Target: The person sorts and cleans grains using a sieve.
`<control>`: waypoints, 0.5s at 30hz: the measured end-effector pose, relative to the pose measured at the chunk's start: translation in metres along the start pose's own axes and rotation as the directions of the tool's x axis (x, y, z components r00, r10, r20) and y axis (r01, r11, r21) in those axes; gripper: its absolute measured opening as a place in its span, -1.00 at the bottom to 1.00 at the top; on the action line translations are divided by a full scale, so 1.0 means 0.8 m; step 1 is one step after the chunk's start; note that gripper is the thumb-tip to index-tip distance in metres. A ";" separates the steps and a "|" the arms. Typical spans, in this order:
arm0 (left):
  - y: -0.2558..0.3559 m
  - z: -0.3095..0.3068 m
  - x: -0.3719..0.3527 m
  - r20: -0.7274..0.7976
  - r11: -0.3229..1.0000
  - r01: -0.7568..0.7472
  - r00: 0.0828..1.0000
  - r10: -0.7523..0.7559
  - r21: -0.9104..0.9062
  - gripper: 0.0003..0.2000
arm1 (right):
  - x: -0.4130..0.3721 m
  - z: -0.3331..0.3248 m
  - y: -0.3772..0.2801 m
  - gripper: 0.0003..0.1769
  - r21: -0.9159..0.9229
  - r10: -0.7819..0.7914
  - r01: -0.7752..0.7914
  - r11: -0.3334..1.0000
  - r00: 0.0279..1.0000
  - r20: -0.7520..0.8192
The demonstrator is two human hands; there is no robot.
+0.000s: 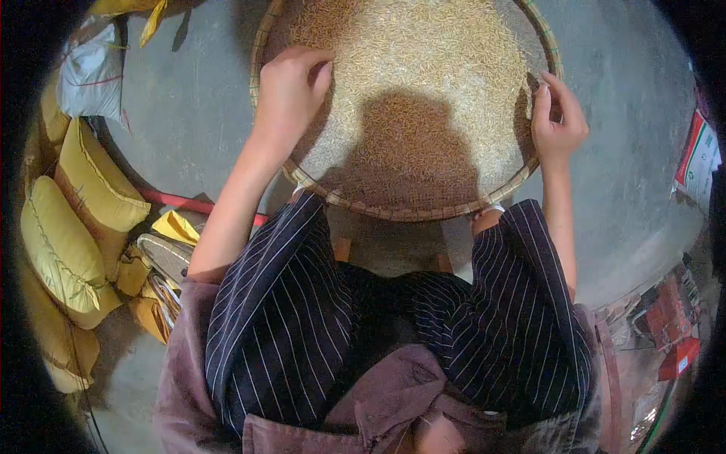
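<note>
Nearest, at six o'clock, is a mauve jacket (393,382), and past it the legs in striped trousers (280,325) are apart, at seven and four o'clock, which seems to leave room in front. Then, at twelve o'clock, comes a round woven tray (408,214), placed so that both hands can reach it easily; what supports it I cannot see. The right hand (558,117) is at the tray's rim, near its three o'clock, thumb and forefinger narrow; the left hand (291,91) is over the tray's nine o'clock, also with narrow fingers. Whether either one holds something small, I cannot tell. Pale grains (454,53) lie spread inside the tray, and the raised rim probably keeps them from spilling; a dark shadow (416,140) covers part of them. Farther away, at nine o'clock, full yellow sacks (64,242) lie against one another, perhaps to save floor space, and at ten o'clock is a white sack (91,72). As for writing, a red box (679,359) at four o'clock has a small pale label, and a printed bag (699,155) near three o'clock shows red, white and green, but no word or brand is readable.
</note>
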State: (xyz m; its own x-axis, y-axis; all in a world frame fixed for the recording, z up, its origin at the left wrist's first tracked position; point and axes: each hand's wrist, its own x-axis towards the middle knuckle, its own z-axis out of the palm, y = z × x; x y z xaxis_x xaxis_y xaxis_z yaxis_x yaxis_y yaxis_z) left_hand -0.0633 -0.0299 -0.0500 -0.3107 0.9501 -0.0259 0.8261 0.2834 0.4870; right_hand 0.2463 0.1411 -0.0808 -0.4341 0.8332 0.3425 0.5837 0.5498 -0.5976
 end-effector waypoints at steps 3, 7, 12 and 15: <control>0.002 -0.003 0.003 -0.004 1.000 -0.001 1.000 0.001 0.007 -0.85 | 0.000 -0.002 -0.002 -0.84 0.008 0.043 -0.043 0.999 0.999 0.028; -0.004 -0.006 0.005 0.003 1.000 0.010 1.000 -0.010 0.024 -0.85 | 0.000 -0.001 0.000 -0.84 0.006 0.005 -0.005 1.000 1.000 0.018; 0.003 -0.026 0.023 0.137 0.967 0.213 0.971 -0.194 -0.140 -0.83 | 0.003 0.000 0.000 -0.84 0.011 -0.067 0.067 0.998 0.998 -0.012; -0.002 -0.036 0.066 0.197 0.906 0.282 0.953 -0.228 -0.317 -0.81 | 0.002 0.000 -0.003 -0.85 0.011 -0.008 0.007 1.000 1.000 0.012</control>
State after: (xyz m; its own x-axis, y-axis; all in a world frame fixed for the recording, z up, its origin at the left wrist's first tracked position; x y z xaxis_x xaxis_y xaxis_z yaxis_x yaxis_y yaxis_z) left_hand -0.0944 0.0158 -0.0272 -0.3919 0.8668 -0.3081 0.5115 0.4837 0.7102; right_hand 0.2444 0.1416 -0.0787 -0.4467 0.8282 0.3384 0.5727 0.5553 -0.6031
